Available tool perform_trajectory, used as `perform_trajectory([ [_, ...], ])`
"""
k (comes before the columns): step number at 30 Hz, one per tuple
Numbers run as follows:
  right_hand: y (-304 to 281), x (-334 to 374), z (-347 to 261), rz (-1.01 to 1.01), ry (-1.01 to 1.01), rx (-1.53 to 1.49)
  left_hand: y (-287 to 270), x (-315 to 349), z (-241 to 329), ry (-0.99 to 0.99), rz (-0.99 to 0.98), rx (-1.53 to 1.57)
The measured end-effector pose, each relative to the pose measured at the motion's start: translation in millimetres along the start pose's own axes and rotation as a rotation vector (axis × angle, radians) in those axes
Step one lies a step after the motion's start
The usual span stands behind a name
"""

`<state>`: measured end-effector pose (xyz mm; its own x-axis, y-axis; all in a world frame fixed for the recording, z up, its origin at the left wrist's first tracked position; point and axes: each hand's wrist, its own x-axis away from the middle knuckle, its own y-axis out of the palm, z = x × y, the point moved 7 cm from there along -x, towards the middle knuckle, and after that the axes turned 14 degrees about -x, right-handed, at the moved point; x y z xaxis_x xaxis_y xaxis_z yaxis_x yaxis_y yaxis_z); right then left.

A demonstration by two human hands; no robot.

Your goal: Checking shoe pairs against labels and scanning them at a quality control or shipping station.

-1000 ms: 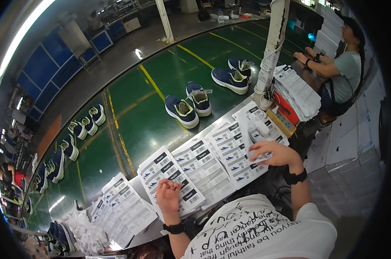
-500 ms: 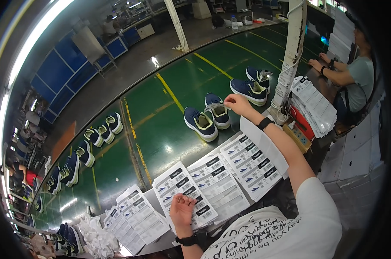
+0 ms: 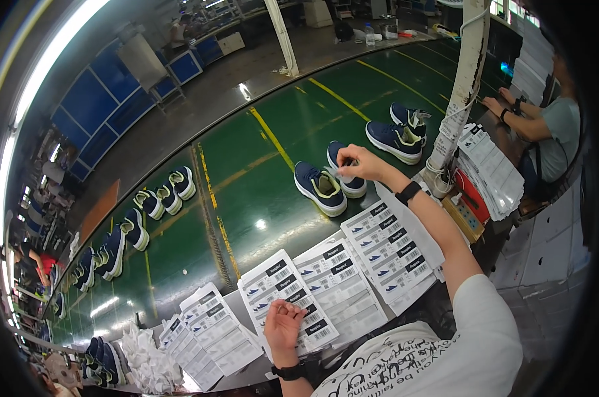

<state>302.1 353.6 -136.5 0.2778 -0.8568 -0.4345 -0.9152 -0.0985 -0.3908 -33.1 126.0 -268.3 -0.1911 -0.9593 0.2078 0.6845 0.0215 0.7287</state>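
Note:
My right hand (image 3: 357,163) is over a pair of navy shoes with pale green linings on the green conveyor belt (image 3: 246,192). Its fingertips pinch a small translucent strip (image 3: 339,174). That strip lies between the left shoe (image 3: 318,188) and the right shoe (image 3: 354,188), close to the left one's opening. My left hand (image 3: 285,325) rests palm up by a sheet of printed shoe labels (image 3: 263,278), its fingers loosely curled and apart, nothing seen in them. More label sheets (image 3: 339,278) lie beside it, and another label stack (image 3: 393,255) sits under my right forearm.
Another navy pair (image 3: 393,142) stands farther right, near a white post (image 3: 455,119). Several shoes (image 3: 111,255) line the belt's left side. Crumpled white paper (image 3: 147,360) lies at the near left. A power strip (image 3: 465,210) and a seated co-worker (image 3: 554,129) are at the right.
My right hand has moved left with the translucent strip, from the right shoe toward the left shoe's opening. My left hand stays by the labels; the whole view has shifted slightly.

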Motion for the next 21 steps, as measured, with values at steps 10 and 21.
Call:
perform_trajectory([
  [10,-48,10,67,0.359,0.215,0.220,-2,0,0,0.004,-0.022,0.029],
  [21,-80,50,82,0.717,0.312,0.554,-1,1,-2,-0.001,-0.031,0.015],
])
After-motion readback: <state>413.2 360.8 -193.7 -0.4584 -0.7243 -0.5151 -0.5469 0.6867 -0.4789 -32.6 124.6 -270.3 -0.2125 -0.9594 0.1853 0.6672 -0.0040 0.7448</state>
